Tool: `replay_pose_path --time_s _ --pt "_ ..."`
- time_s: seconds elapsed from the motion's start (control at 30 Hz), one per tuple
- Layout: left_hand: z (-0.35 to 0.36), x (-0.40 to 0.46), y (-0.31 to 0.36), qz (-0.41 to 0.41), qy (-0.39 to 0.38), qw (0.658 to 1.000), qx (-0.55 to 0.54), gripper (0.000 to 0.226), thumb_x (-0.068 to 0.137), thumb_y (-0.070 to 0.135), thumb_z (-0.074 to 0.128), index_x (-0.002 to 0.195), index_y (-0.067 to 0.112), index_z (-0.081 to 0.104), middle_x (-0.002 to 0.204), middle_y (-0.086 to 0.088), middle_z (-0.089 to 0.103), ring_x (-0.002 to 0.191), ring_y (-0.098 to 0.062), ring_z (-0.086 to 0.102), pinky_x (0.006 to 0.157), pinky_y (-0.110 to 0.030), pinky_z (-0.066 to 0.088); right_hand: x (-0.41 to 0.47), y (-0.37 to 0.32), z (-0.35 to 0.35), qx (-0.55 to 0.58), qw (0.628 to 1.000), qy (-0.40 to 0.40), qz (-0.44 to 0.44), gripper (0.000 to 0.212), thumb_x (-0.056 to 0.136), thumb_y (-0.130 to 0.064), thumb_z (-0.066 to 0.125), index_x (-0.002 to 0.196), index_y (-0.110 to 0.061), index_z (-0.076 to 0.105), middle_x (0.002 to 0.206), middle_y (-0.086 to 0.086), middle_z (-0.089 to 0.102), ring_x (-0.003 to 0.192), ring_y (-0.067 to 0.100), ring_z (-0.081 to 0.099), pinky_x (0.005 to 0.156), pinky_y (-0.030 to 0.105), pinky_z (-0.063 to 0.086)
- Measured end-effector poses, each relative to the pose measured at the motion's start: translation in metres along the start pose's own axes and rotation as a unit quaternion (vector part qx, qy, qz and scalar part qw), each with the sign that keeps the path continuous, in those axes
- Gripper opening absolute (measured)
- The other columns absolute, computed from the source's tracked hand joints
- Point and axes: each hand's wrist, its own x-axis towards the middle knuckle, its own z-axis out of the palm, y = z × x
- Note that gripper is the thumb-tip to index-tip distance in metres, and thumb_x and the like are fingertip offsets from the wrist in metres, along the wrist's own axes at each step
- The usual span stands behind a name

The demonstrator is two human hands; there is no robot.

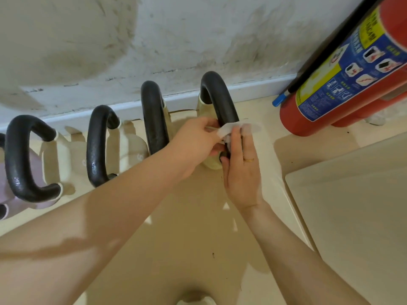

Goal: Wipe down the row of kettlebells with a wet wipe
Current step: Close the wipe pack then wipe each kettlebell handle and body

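Several kettlebells with black handles stand in a row along the wall. The rightmost kettlebell [217, 100] has a cream body. A white wet wipe [229, 129] is wrapped around the lower part of its handle. My left hand [196, 142] pinches the wipe's left end. My right hand [241, 170] presses fingers on the wipe and handle from the right, with a gold ring on one finger. To the left stand two more cream kettlebells [154, 115] [99, 146] and a lilac kettlebell [24, 159]. Both hands hide the rightmost kettlebell's body.
Two red fire extinguishers [343, 80] lean at the right, close to the rightmost kettlebell. A stained white wall [176, 36] with a baseboard runs behind the row. A pale flat panel [352, 212] lies on the beige floor [176, 249] at the right.
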Motion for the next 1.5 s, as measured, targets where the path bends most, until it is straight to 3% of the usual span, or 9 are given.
replay_pose_path --time_s 0.3,0.5,0.6,0.7,0.77,0.93,1.03,1.17,1.5 --pt "0.001 -0.001 0.003 0.015 0.006 0.993 0.121 0.046 0.087 0.008 0.052 0.131 0.016 0.044 0.112 -0.002 0.064 0.096 -0.015 0.061 0.088 -0.030 0.051 -0.001 0.030 -0.008 -0.307 0.929 0.034 -0.204 0.036 0.084 -0.017 0.057 0.118 -0.026 0.047 0.142 -0.003 0.026 0.125 0.032 0.038 0.108 0.049 0.017" --pt "-0.005 -0.010 0.003 0.044 0.030 0.985 0.166 0.046 0.093 0.008 0.040 0.137 0.019 0.037 0.133 0.000 0.052 0.119 -0.014 0.049 0.092 -0.018 0.036 0.000 0.024 -0.016 -0.270 0.932 -0.013 -0.241 0.024 0.087 -0.009 0.042 0.101 -0.022 0.058 0.124 0.006 0.038 0.111 0.045 0.042 0.109 0.047 0.027" --pt "-0.009 -0.014 0.002 0.042 0.023 0.991 0.123 0.044 0.092 0.010 0.041 0.135 0.020 0.039 0.120 -0.002 0.061 0.112 -0.016 0.056 0.101 -0.032 0.043 0.007 0.011 -0.031 -0.027 0.983 -0.171 -0.062 0.026 0.085 -0.018 0.050 0.111 -0.022 0.049 0.106 0.022 0.052 0.087 0.027 0.059 0.092 0.012 0.040" --pt "-0.012 -0.020 0.004 0.044 0.022 0.993 0.108 0.042 0.091 0.008 0.044 0.131 0.019 0.042 0.105 -0.001 0.065 0.105 -0.018 0.060 0.099 -0.039 0.046 0.007 0.004 -0.036 0.097 0.961 -0.240 0.100 0.060 0.084 -0.030 0.059 0.135 -0.029 0.029 0.095 -0.009 0.059 0.075 -0.005 0.055 0.074 0.007 0.044" --pt "-0.015 -0.025 0.005 0.036 0.025 0.995 0.091 0.041 0.089 0.005 0.045 0.128 0.017 0.045 0.101 0.000 0.066 0.104 -0.019 0.061 0.099 -0.039 0.046 0.005 0.001 -0.038 0.141 0.956 -0.211 0.148 0.061 0.081 -0.030 0.059 0.135 -0.032 0.029 0.081 -0.018 0.056 0.073 0.000 0.055 0.075 0.021 0.048" --pt "-0.005 -0.033 0.000 0.023 0.032 0.997 0.068 0.038 0.094 0.008 0.040 0.130 0.019 0.046 0.120 -0.003 0.061 0.113 -0.019 0.056 0.103 -0.038 0.043 0.009 -0.021 -0.054 0.145 0.972 0.037 0.181 0.027 0.090 -0.017 0.036 0.102 -0.011 0.059 0.103 -0.012 0.049 0.091 -0.011 0.045 0.086 0.002 0.033" --pt "0.007 -0.034 -0.001 0.027 0.018 0.999 0.043 0.041 0.098 0.015 0.038 0.138 0.020 0.039 0.128 -0.004 0.057 0.117 -0.020 0.054 0.104 -0.039 0.042 0.038 -0.027 -0.059 0.276 0.894 0.114 0.334 0.032 0.100 -0.024 0.030 0.112 -0.010 0.056 0.102 -0.009 0.056 0.097 -0.003 0.051 0.089 0.016 0.040" --pt "0.009 -0.031 -0.004 0.034 0.035 0.998 0.047 0.049 0.096 0.016 0.045 0.141 0.029 0.033 0.118 0.000 0.059 0.107 -0.016 0.058 0.099 -0.037 0.046 0.059 -0.037 -0.052 0.421 0.782 -0.100 0.448 0.033 0.098 -0.046 0.027 0.096 -0.029 0.055 0.095 -0.004 0.059 0.084 0.004 0.055 0.069 0.018 0.042" --pt "0.003 -0.028 -0.004 0.020 -0.029 0.999 0.012 0.055 0.094 -0.003 0.034 0.142 0.025 0.033 0.134 -0.005 0.053 0.114 -0.017 0.056 0.095 -0.024 0.045 0.039 -0.026 -0.033 0.168 0.968 -0.119 0.141 0.048 0.100 -0.023 0.028 0.147 -0.013 0.021 0.155 -0.004 0.015 0.144 0.017 0.018 0.115 0.027 0.023"
